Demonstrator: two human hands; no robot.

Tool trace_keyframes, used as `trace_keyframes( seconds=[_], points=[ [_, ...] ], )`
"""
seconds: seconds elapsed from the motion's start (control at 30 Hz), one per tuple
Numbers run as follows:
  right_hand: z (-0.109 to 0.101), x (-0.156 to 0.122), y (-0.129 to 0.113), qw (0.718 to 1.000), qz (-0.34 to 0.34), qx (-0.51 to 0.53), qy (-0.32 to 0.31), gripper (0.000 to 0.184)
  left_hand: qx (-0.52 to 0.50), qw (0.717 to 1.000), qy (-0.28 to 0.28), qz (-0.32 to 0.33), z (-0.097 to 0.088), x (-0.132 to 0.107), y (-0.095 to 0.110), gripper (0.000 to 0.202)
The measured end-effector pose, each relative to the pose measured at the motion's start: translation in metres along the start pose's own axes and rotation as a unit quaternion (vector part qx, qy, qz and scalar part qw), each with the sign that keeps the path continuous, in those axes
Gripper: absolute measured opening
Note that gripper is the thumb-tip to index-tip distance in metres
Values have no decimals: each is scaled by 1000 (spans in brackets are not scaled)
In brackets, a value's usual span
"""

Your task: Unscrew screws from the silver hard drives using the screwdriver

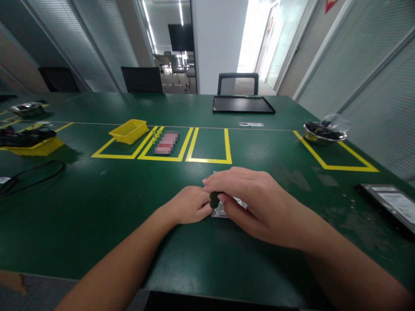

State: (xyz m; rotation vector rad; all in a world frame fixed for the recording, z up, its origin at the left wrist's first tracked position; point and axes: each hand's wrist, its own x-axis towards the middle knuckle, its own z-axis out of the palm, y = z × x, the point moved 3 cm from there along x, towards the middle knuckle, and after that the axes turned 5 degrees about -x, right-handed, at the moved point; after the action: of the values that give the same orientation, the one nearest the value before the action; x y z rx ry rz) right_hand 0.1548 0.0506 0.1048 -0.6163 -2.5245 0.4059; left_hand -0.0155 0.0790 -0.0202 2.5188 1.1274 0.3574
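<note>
A small silver hard drive (219, 212) lies flat on the green table in front of me, mostly covered by my hands. My left hand (190, 204) grips its left side, fingers closed and their tips partly hidden. Over the drive, my right hand (259, 198) is closed on the dark handle of a screwdriver (214, 199), which stands roughly upright between thumb and fingers. The screwdriver's tip is too small to make out against the drive.
Yellow tape squares mark the green table (123, 242). Beyond my hands are a yellow tray (129, 131) and a pixelated pink item (167, 143). A metal bowl of dark parts (325, 131) and a larger hard drive (394, 205) sit right; cables (35, 179) lie left.
</note>
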Motion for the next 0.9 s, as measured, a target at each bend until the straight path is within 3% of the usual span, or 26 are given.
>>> trace_keyframes(
  seconds=[0.9],
  points=[
    [0, 1, -2, 998, 35, -34, -37, 26, -25, 1000, 3, -1, -6, 1, 6, 29]
  ],
)
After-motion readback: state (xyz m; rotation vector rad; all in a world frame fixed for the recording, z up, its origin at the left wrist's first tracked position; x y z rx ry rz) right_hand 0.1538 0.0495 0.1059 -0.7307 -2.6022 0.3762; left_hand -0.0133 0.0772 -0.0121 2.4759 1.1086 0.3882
